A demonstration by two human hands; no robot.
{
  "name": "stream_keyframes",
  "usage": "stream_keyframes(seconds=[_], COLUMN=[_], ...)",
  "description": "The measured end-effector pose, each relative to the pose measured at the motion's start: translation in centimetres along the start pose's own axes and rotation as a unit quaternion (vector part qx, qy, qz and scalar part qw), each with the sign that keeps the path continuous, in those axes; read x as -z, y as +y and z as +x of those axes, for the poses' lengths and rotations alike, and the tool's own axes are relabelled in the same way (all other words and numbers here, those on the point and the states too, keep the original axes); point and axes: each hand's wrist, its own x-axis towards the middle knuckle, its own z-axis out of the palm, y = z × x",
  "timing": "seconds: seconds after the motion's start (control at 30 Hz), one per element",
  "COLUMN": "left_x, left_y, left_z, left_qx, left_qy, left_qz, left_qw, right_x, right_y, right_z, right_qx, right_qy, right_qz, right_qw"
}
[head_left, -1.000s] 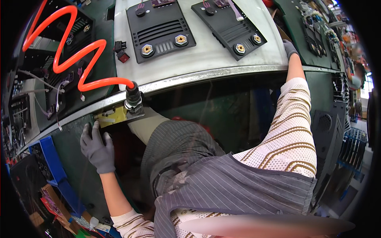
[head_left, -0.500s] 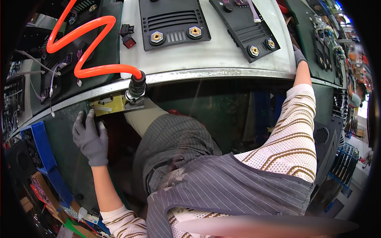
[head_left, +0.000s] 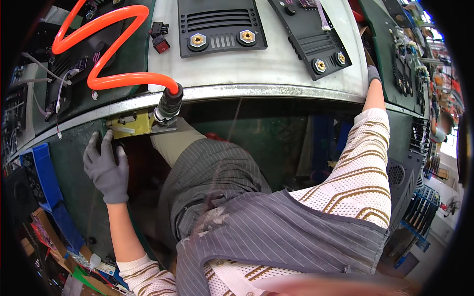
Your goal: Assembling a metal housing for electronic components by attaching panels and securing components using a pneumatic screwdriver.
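Observation:
My left hand (head_left: 105, 170), in a grey glove, is open with its fingers apart. It is beside a yellow plate (head_left: 137, 124) fixed under the bench edge; whether a fingertip touches the plate I cannot tell. Next to the plate, a coiled orange air hose (head_left: 133, 80) ends in a dark metal-collared fitting (head_left: 169, 104). At the far right my right hand (head_left: 373, 74), also gloved, reaches past the bench edge into a gap beside the white work surface. Its fingers are hidden there, as is anything they may hold.
On the white work surface (head_left: 232, 71) lie a black vented panel (head_left: 222, 27) with two brass terminals, a second such panel (head_left: 316, 44) set at an angle, and small rocker switches (head_left: 160, 43). Blue bins (head_left: 49, 172) stand at the left. A metal edge (head_left: 266, 91) runs along the bench.
The view has shifted slightly, so the bench and panels sit a little differently in it. My left hand keeps its open shape near the yellow plate; my right hand stays in the gap.

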Motion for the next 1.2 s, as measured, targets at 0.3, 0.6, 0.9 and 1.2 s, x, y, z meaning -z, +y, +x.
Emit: stream_keyframes(seconds=[0.3, 0.6, 0.9, 1.2], left_x=[0.2, 0.5, 1.8, 8.0], left_y=[-0.1, -0.9, -2.4, -15.4], left_z=[0.1, 0.2, -1.1, -6.5], left_qx=[0.008, 0.005, -0.001, 0.111], left_qy=[0.010, 0.019, 0.055, 0.103], left_qz=[-0.016, -0.079, -0.154, -0.041], left_qw=[1.000, 0.997, 0.987, 0.988], right_x=[6.5, 4.3, 0.7, 3.0], right_y=[-12.7, -25.8, -25.4, -25.5], right_z=[-11.0, -19.1, -13.4, -17.7], right_qx=[-0.018, 0.278, 0.314, 0.075], right_qy=[0.071, 0.045, -0.016, -0.090], right_qz=[0.656, 0.316, 0.300, 0.635], right_qw=[0.751, 0.906, 0.901, 0.763])
